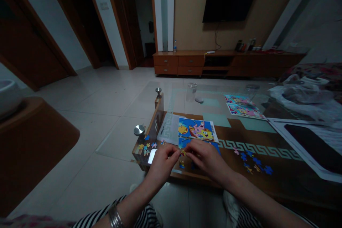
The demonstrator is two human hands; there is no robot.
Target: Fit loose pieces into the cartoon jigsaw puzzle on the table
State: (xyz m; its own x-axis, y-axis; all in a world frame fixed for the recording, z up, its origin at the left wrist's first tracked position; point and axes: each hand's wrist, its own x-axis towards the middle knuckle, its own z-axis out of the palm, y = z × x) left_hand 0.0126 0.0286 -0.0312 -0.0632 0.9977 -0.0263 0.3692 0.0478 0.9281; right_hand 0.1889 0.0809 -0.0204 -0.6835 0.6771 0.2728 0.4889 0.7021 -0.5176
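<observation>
A partly built cartoon jigsaw puzzle [197, 130] lies on the glass table [267, 142] in front of me. My left hand [162, 160] and my right hand [205, 156] meet at the puzzle's near edge, both with fingers pinched together around a small puzzle piece [182, 153]. Which hand carries the piece is unclear. Loose pieces [145, 147] lie scattered to the left of my left hand, and more loose pieces [253, 164] sit to the right of my right hand.
A glass jar [191, 92] and its lid [199, 100] stand further back on the table, beside two printed puzzle sheets [242, 106]. A white bag [301, 96] and a dark tablet-like slab [312, 146] occupy the right. A TV cabinet [213, 62] lines the far wall.
</observation>
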